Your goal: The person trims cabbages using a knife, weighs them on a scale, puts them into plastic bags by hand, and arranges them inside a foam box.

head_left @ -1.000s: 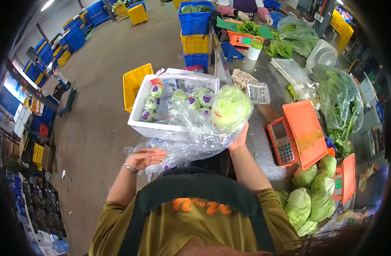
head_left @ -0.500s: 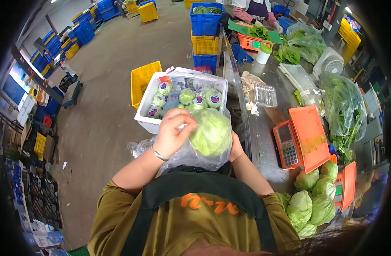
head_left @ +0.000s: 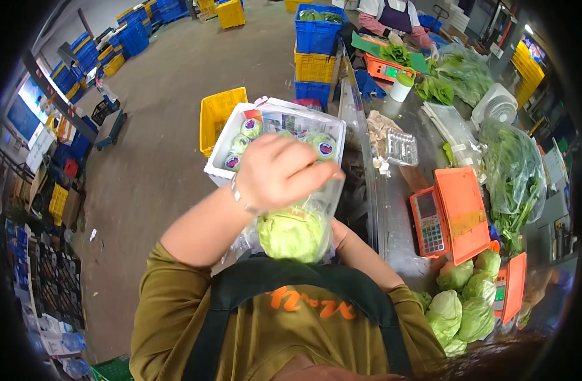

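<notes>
A round, pale-green lettuce head [head_left: 291, 233] sits in a clear plastic bag [head_left: 328, 198] close against my apron. My left hand [head_left: 283, 168], a bracelet at its wrist, is raised over the bag with fingers curled together. It appears to pinch the bag's upper edge, though the fingertips are partly smeared by motion. At the right side of the bag, my right hand [head_left: 337, 233] supports the bagged lettuce from beside and below; most of its fingers are hidden. Beyond my hands, a white foam box [head_left: 275, 106] contains labelled, film-wrapped heads [head_left: 251, 128], partly covered by my left hand.
A yellow crate [head_left: 216, 117] stands behind the foam box. On the metal table [head_left: 392, 216] at right are an orange scale [head_left: 459, 206], a clear plastic tray [head_left: 402, 148], bagged greens [head_left: 513, 165] and loose green heads [head_left: 459, 314]. A co-worker [head_left: 396, 19] stands at the far end.
My left hand has risen and moved right, across the bag's top and over the box. The lettuce has come lower and nearer my body, and the plastic is drawn upward. My view has shifted slightly.
</notes>
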A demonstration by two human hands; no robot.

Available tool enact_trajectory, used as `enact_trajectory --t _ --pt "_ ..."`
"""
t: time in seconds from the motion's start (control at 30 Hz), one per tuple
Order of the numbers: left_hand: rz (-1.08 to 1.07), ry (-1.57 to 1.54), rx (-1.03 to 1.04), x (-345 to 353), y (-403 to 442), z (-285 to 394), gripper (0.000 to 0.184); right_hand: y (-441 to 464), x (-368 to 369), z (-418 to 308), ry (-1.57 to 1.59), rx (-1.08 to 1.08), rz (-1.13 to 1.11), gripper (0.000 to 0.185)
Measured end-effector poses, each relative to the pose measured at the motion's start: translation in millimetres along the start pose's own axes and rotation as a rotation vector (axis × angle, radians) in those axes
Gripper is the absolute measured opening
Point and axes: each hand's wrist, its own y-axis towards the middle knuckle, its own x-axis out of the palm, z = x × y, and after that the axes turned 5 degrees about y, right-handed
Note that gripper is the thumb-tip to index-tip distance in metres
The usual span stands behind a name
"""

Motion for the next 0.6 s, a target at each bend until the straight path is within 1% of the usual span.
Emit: enact_trajectory --t 0.07,0.1,0.17,0.27,0.3,0.37,0.4,0.43,0.5,0.53,0.57,0.6 --pt "-0.185 0.021 0.059 18 18 -14 0.024 10 -2 -5 -0.128 0.047 -0.034 0.043" --pt "-0.338 -0.024 0.036 31 23 -15 0.025 15 2 -7 -0.192 0.069 -0.052 0.043" --pt "-0.642 -0.120 -0.013 60 27 -14 0.029 16 26 -7 -0.081 0.100 -0.125 0.043" --pt "-0.871 -0.653 -0.346 59 38 -22 0.044 8 86 1 0.096 0.139 -0.235 0.043" --pt "-0.936 -0.899 -0.507 54 38 -30 0.059 7 92 2 0.157 0.149 -0.271 0.043" --pt "-0.468 -0.661 -0.196 45 6 -49 0.067 7 83 3 0.149 0.055 -0.236 0.043" --pt "-0.556 -0.697 -0.362 25 -4 -53 0.069 4 78 5 0.147 0.004 -0.219 0.043" --pt "-0.644 -0.728 -0.527 2 -17 -53 0.071 -2 74 8 0.123 -0.116 -0.081 0.046" --pt "-0.703 -1.173 -1.065 -9 -78 -45 0.075 -22 54 8 0.015 -0.218 0.022 0.049" --pt "-0.780 -1.222 -1.091 -1 -126 -36 0.085 -25 41 8 -0.033 -0.271 0.075 0.050" --pt "-0.784 -1.500 -1.143 3 -145 -16 0.096 -18 22 8 0.066 -0.230 0.163 0.055" --pt "-0.763 -1.493 -1.133 14 -181 3 0.103 -19 17 8 0.023 -0.228 0.191 0.055"
